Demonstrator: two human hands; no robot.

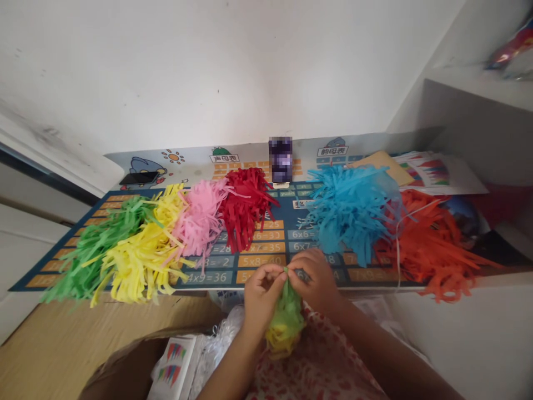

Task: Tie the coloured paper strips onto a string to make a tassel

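Observation:
Above my lap, at the near edge of the table, both hands pinch the top of a green and yellow tissue paper tassel. My left hand is closed, its thumb and index finger at the tip. From the other side, my right hand grips the same tip, fingertips almost meeting. The tassel hangs down, green above and yellow at its lower end. Nearest beyond the hands are a red fringed paper bundle and a blue one.
Green, yellow and pink fringe bundles lie left on the printed table mat. Orange fringe overhangs the right front edge. A phone leans upright at the wall. Below left stands an open box beside packets.

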